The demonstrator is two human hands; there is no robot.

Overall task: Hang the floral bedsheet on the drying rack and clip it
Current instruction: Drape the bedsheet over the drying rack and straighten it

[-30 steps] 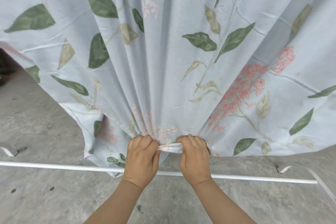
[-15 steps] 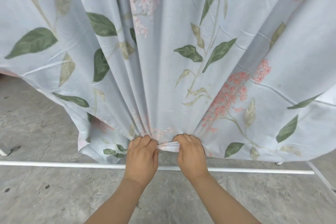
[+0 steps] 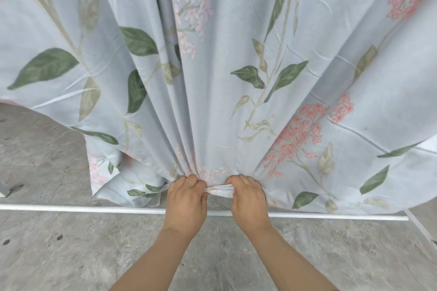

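Blue floral bedsheet (image 3: 224, 78) is hanging from above the frame, blocking most of the view & fanning into pleats toward its bottom hem. L hand (image 3: 186, 205) & R hand (image 3: 249, 203) are both clenching that gathered hem, close together, w/ a short twisted bit stretching between them. White rack bar (image 3: 71, 208) is running across just below, its middle hidden by the hands. Concrete floor (image 3: 47, 255) is showing underneath.

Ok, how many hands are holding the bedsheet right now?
2. The left hand grips the gathered bottom edge of the floral bedsheet; the right hand grips it just beside, a short strip stretched between them.
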